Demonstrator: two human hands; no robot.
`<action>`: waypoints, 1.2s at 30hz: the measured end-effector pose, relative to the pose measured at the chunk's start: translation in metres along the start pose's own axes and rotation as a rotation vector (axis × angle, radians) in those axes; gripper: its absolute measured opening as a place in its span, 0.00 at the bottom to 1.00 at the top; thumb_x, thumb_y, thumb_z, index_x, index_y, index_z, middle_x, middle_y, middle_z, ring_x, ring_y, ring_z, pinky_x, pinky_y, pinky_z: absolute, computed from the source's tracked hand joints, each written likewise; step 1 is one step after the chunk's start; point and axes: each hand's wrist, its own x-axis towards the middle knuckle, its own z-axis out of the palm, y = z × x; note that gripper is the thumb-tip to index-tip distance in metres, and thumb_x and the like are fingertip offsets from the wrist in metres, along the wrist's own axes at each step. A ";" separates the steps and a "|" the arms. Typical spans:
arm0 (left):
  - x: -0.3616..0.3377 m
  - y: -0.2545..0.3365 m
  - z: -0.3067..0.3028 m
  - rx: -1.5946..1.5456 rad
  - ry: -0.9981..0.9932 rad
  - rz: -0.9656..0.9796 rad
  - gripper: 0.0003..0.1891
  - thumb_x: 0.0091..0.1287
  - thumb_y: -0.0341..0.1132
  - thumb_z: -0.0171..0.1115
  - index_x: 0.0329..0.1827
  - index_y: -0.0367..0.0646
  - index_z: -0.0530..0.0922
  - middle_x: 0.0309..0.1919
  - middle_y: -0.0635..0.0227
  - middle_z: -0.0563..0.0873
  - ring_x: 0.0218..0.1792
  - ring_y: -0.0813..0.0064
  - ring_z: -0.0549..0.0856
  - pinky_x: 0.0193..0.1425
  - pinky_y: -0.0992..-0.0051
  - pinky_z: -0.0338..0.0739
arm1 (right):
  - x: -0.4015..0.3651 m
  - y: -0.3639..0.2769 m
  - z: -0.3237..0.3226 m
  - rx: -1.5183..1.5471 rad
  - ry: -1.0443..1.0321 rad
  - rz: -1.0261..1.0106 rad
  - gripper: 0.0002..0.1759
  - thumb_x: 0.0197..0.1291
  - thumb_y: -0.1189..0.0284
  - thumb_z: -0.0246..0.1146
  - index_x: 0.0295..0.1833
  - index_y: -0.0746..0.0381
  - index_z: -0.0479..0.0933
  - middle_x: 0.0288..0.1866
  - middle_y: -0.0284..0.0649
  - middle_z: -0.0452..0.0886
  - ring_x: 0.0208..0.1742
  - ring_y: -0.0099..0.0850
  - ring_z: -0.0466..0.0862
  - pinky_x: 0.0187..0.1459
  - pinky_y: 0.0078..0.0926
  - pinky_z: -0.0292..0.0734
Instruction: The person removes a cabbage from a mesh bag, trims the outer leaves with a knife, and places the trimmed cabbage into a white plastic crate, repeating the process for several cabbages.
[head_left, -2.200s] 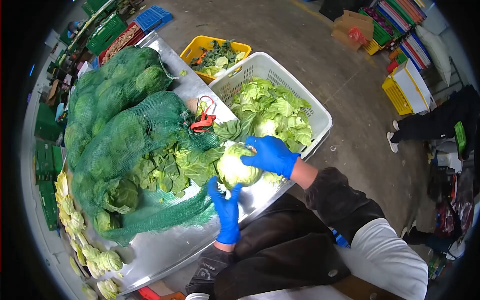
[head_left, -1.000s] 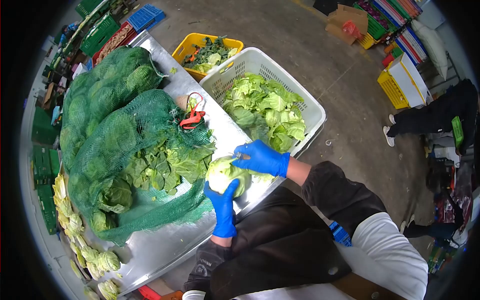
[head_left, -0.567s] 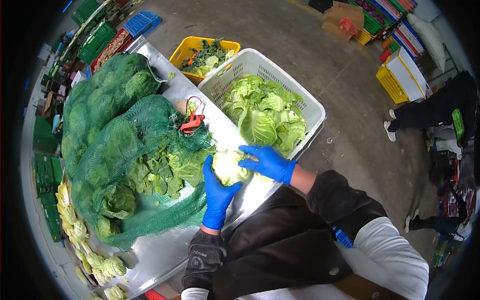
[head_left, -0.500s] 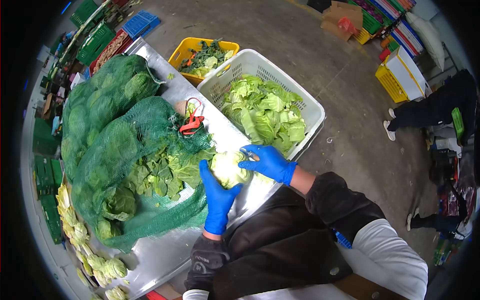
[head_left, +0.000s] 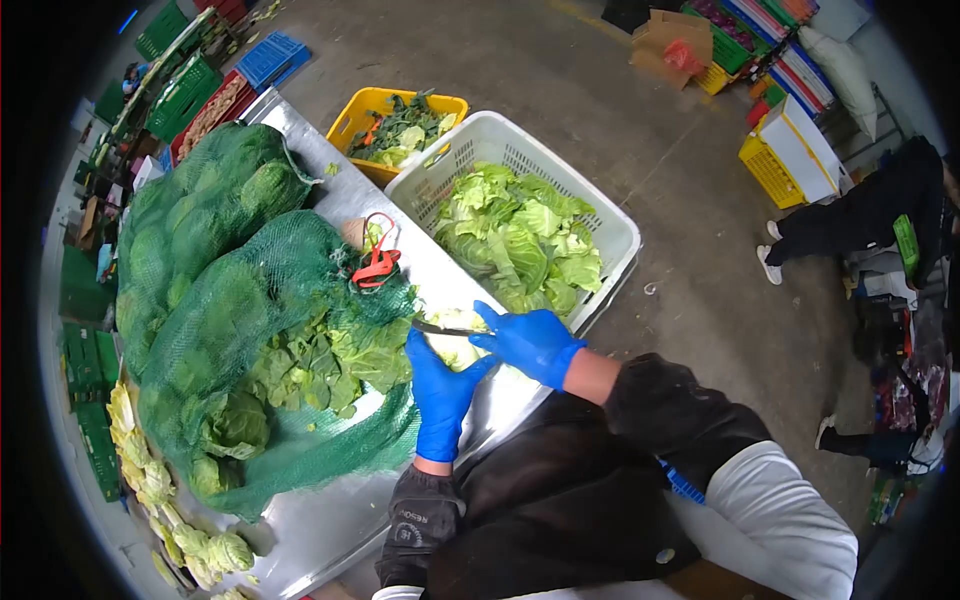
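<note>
Knife (head_left: 440, 329) crosswise over the cabbage (head_left: 455, 349)

From my end of the feed, I see the relation that matters: the knife's long axis runs roughly left to right across the far part of the cabbage, tip toward the left hand (head_left: 440, 395). The left hand is nearer to the cabbage: it is partly open, cupped around its near-left side with the thumb along the near edge. My right hand (head_left: 535, 345) is closed around the knife's handle, to the right of the cabbage; I can't tell whether its fingers touch the leaves. The cabbage sits over the table (head_left: 330, 530), between the green mesh (head_left: 390, 430) and the white crate (head_left: 560, 172); whether it rests on the metal, I can't see. Against the frame half a second ago, the blade now shows plainly across the cabbage, covering a strip of it.
</note>
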 end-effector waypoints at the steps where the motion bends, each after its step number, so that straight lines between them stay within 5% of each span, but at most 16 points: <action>1: -0.005 -0.004 0.006 -0.011 -0.003 0.000 0.58 0.39 0.42 0.84 0.70 0.30 0.55 0.63 0.46 0.68 0.64 0.54 0.70 0.69 0.64 0.66 | 0.005 0.004 0.003 0.017 0.007 0.010 0.27 0.69 0.52 0.52 0.63 0.59 0.71 0.32 0.50 0.82 0.31 0.49 0.82 0.33 0.45 0.76; 3: -0.016 -0.017 0.015 0.274 0.142 0.218 0.58 0.39 0.41 0.84 0.70 0.30 0.54 0.64 0.45 0.67 0.65 0.53 0.70 0.69 0.63 0.65 | 0.029 0.009 -0.011 0.103 -0.009 0.210 0.25 0.68 0.50 0.52 0.41 0.61 0.81 0.33 0.53 0.83 0.36 0.53 0.83 0.39 0.48 0.77; 5: -0.025 -0.018 0.013 0.263 0.125 0.227 0.61 0.39 0.42 0.84 0.72 0.30 0.51 0.66 0.44 0.65 0.66 0.52 0.68 0.70 0.63 0.64 | 0.044 0.021 -0.011 0.185 -0.089 0.197 0.28 0.65 0.46 0.54 0.36 0.63 0.81 0.36 0.54 0.83 0.38 0.53 0.83 0.42 0.48 0.77; 9: -0.027 -0.041 -0.011 0.126 0.079 0.180 0.63 0.40 0.41 0.84 0.75 0.31 0.48 0.68 0.45 0.63 0.68 0.53 0.67 0.72 0.63 0.62 | 0.041 0.021 0.008 0.236 0.071 0.133 0.29 0.61 0.45 0.57 0.37 0.64 0.82 0.37 0.54 0.83 0.41 0.53 0.83 0.43 0.48 0.77; 11: -0.034 -0.059 -0.019 -0.161 0.008 0.187 0.63 0.41 0.41 0.84 0.76 0.32 0.48 0.69 0.47 0.63 0.69 0.55 0.66 0.73 0.63 0.61 | 0.042 0.057 0.027 0.351 0.193 0.390 0.26 0.58 0.47 0.61 0.39 0.63 0.82 0.38 0.52 0.84 0.42 0.51 0.83 0.43 0.46 0.77; 15: -0.042 -0.064 -0.026 -0.123 -0.040 0.236 0.64 0.39 0.40 0.84 0.77 0.34 0.47 0.71 0.50 0.60 0.70 0.57 0.65 0.75 0.63 0.59 | 0.030 0.075 0.015 0.055 0.024 0.506 0.24 0.57 0.52 0.64 0.53 0.56 0.79 0.46 0.48 0.84 0.44 0.49 0.84 0.46 0.44 0.79; 17: -0.037 -0.053 -0.026 -0.038 -0.057 0.297 0.64 0.40 0.36 0.83 0.78 0.38 0.46 0.73 0.55 0.61 0.71 0.62 0.65 0.74 0.65 0.63 | 0.019 0.035 0.004 0.285 0.280 0.178 0.28 0.57 0.53 0.66 0.59 0.56 0.76 0.50 0.46 0.83 0.44 0.48 0.84 0.47 0.43 0.79; 19: -0.033 -0.047 -0.025 0.186 -0.120 0.410 0.63 0.40 0.29 0.79 0.79 0.38 0.45 0.74 0.54 0.58 0.72 0.61 0.63 0.75 0.65 0.60 | 0.022 0.009 0.016 0.324 0.215 -0.199 0.34 0.59 0.53 0.66 0.68 0.53 0.69 0.55 0.45 0.80 0.44 0.44 0.84 0.46 0.40 0.79; 20: -0.038 -0.041 -0.018 -0.091 -0.118 0.199 0.61 0.41 0.21 0.73 0.79 0.38 0.43 0.75 0.54 0.56 0.74 0.60 0.61 0.77 0.66 0.56 | 0.025 0.007 0.013 0.199 -0.010 -0.204 0.32 0.58 0.53 0.66 0.67 0.52 0.71 0.52 0.44 0.81 0.43 0.43 0.84 0.45 0.39 0.79; 25: -0.045 -0.052 0.001 -0.010 0.055 0.254 0.55 0.45 0.17 0.64 0.78 0.36 0.43 0.72 0.51 0.59 0.73 0.60 0.61 0.77 0.66 0.54 | 0.018 -0.013 -0.009 0.178 -0.123 -0.181 0.31 0.54 0.50 0.66 0.59 0.57 0.76 0.41 0.45 0.82 0.40 0.43 0.84 0.41 0.40 0.79; 29: -0.037 -0.049 0.005 -0.079 0.028 0.282 0.53 0.45 0.23 0.70 0.76 0.35 0.49 0.67 0.53 0.65 0.68 0.59 0.67 0.74 0.65 0.60 | 0.020 -0.030 -0.011 -0.015 -0.080 -0.195 0.27 0.52 0.48 0.66 0.43 0.62 0.78 0.33 0.48 0.82 0.37 0.44 0.85 0.37 0.42 0.78; 31: -0.030 -0.025 0.005 -0.069 0.022 0.294 0.57 0.42 0.32 0.78 0.75 0.33 0.50 0.65 0.51 0.67 0.65 0.58 0.70 0.70 0.64 0.64 | 0.026 -0.032 -0.019 0.013 -0.123 -0.186 0.23 0.53 0.51 0.66 0.40 0.61 0.78 0.29 0.47 0.82 0.34 0.46 0.84 0.35 0.43 0.78; 32: -0.032 -0.005 0.006 -0.063 0.009 0.152 0.62 0.36 0.40 0.82 0.74 0.31 0.50 0.64 0.49 0.68 0.63 0.55 0.72 0.68 0.63 0.66 | 0.030 -0.028 -0.012 -0.010 -0.075 -0.195 0.19 0.54 0.55 0.64 0.36 0.62 0.79 0.26 0.48 0.81 0.31 0.48 0.83 0.35 0.44 0.78; 35: -0.026 -0.019 0.017 0.141 0.097 0.176 0.69 0.36 0.35 0.85 0.77 0.34 0.41 0.69 0.50 0.62 0.68 0.59 0.67 0.74 0.65 0.61 | 0.037 -0.017 -0.019 0.055 -0.144 -0.107 0.16 0.50 0.62 0.63 0.35 0.65 0.82 0.31 0.53 0.83 0.35 0.51 0.84 0.41 0.46 0.78; 36: -0.028 -0.014 0.017 0.160 0.172 0.215 0.68 0.36 0.36 0.85 0.77 0.36 0.43 0.65 0.51 0.67 0.64 0.60 0.71 0.71 0.65 0.65 | 0.040 0.002 -0.002 0.126 0.027 -0.124 0.14 0.52 0.63 0.63 0.34 0.64 0.82 0.26 0.49 0.83 0.28 0.45 0.85 0.33 0.42 0.79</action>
